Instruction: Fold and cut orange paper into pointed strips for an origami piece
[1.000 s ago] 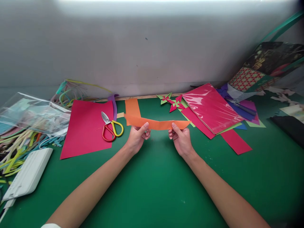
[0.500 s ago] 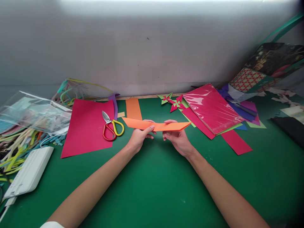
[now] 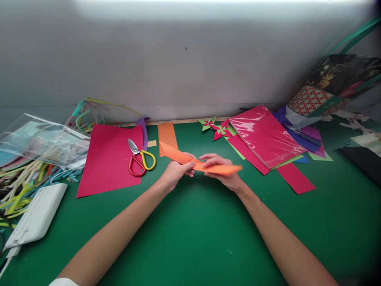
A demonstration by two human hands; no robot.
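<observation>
A folded strip of orange paper is held above the green table, slanting down from left to right. My left hand is closed on it near the middle, thumb on top and fingers underneath. My right hand is around its right half, with fingers behind the upper edge and the palm below; the strip hides part of that hand. The right end is smeared by motion. Behind the left end lies another orange strip, flat on the table.
Scissors with red and yellow handles rest on a red sheet at left. Folded red-green paper stars lie at the back, beside a plastic-wrapped red paper pack. A white power bank and colourful pipe cleaners are far left.
The orange strip has tilted, its left end higher and its right end lower. My right hand's fingers have shifted up behind the strip; my left hand keeps its hold.
</observation>
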